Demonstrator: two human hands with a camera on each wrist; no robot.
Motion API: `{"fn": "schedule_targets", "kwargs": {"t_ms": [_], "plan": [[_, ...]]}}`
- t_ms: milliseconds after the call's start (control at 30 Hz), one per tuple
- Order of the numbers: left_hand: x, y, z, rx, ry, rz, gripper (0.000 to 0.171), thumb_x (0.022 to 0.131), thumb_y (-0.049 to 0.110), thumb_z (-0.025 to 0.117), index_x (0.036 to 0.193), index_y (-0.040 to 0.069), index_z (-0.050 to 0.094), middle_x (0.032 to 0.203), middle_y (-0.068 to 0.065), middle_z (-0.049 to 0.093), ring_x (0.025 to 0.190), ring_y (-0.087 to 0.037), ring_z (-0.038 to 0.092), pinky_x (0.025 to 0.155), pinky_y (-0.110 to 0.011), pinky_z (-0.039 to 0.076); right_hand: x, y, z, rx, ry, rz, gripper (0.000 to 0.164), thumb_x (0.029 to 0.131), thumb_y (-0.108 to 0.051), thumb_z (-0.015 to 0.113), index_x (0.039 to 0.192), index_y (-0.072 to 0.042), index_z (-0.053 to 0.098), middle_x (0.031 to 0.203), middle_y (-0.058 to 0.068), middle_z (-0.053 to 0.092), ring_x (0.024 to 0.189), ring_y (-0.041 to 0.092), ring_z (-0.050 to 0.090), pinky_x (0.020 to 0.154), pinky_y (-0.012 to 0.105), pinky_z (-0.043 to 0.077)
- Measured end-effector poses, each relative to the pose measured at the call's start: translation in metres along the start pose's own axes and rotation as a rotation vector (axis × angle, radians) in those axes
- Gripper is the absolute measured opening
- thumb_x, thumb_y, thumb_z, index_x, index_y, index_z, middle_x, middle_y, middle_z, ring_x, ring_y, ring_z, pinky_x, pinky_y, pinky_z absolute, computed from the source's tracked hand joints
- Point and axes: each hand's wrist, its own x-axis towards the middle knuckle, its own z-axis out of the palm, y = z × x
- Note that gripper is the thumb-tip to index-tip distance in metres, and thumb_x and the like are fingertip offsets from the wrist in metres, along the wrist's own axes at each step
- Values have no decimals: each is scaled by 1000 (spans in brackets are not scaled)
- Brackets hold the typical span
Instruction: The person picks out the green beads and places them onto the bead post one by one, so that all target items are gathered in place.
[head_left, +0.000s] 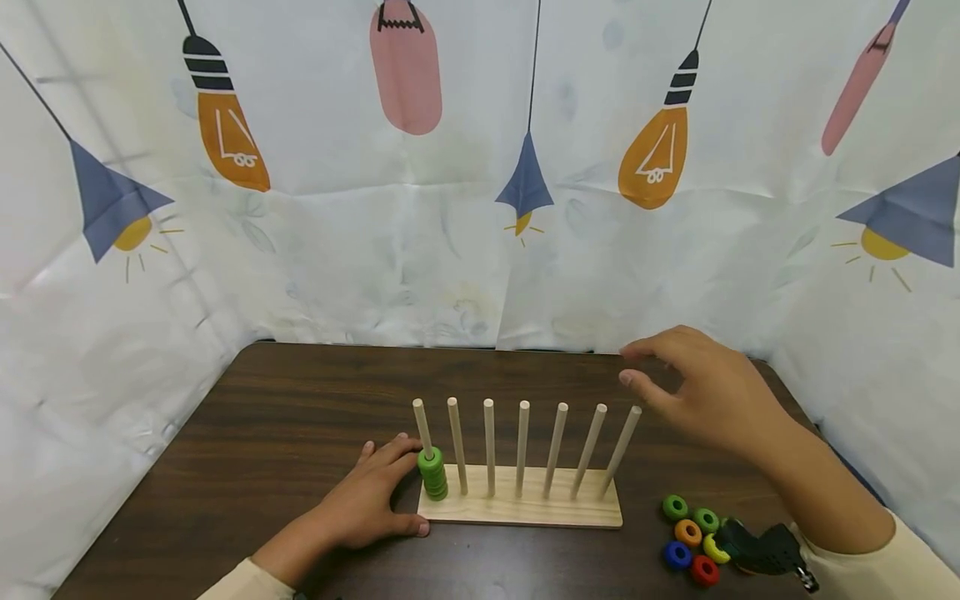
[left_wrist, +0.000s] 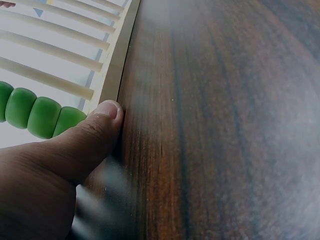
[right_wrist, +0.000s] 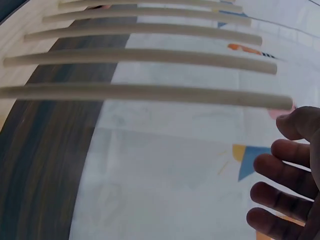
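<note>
A wooden peg stand (head_left: 525, 510) with a row of upright pegs sits on the table. Several green rings (head_left: 432, 475) are stacked on its leftmost peg. My left hand (head_left: 367, 496) holds the left end of the stand, the thumb against its front edge and the fingers reaching toward the back; the left wrist view shows the thumb close beside the green beads (left_wrist: 44, 116). Raised above the rightmost peg, my right hand (head_left: 701, 387) has its thumb and fingers spread apart with nothing between them. In the right wrist view its fingers (right_wrist: 280, 192) are near the tip of the closest peg (right_wrist: 200, 95).
Loose rings lie on the table to the right of the stand: green (head_left: 675, 506), orange (head_left: 687, 532), blue (head_left: 677, 555), red (head_left: 705, 570) and yellow (head_left: 715, 547). The right wrist's black camera strap (head_left: 761, 547) overlaps them. A printed white curtain (head_left: 450, 275) hangs behind the dark table (head_left: 285, 417).
</note>
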Motion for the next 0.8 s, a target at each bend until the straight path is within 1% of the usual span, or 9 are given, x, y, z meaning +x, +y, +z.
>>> {"fn": "schedule_targets", "kwargs": {"t_ms": [133,233,333,433,500,600,800], "plan": [[0,1,-1,-7,-5,0,94,78,64,81,149,8,52,159,-7,39,152,-37,24,119,-68,11,-11,12,-3,-12,-18,41,24,90,-22,81,113,-19,75,111,-3,72,99,22,68,74,46,57],[0,1,-1,-10,1,11,94,78,64,80,149,8,52,159,-8,39,151,-39,25,117,-70,11,-20,21,-2,-26,-66,71,24,92,-24,80,114,-16,76,112,1,73,101,27,67,75,50,56],[0,1,-1,-7,-1,7,94,79,64,80,149,10,52,159,-7,39,152,-38,25,118,-69,11,-32,30,2,-38,-97,104,24,92,-26,79,114,-16,76,112,2,72,102,29,68,75,52,56],[0,1,-1,-7,-1,5,93,79,64,80,150,10,52,159,-6,39,152,-37,24,118,-68,11,-47,37,10,-40,-109,135,25,91,-26,81,114,-19,76,112,1,72,100,28,68,74,51,57],[-1,2,-1,-9,-1,4,93,79,63,81,150,10,52,159,-6,39,152,-37,24,118,-68,10,-56,41,16,-38,-120,152,25,90,-27,82,113,-20,76,111,0,71,99,27,69,70,48,57],[-1,2,-2,-11,-3,6,93,79,63,80,150,9,52,159,-7,38,152,-38,24,118,-69,10,-69,47,25,-23,-153,176,27,89,-29,83,114,-22,75,112,1,71,99,27,68,68,46,57],[0,1,-1,-2,-17,-1,94,80,62,80,151,8,50,160,-8,37,152,-37,23,119,-67,10,-90,53,44,-18,-169,175,28,86,-32,85,111,-26,75,109,-6,69,96,23,69,68,43,58]]}}
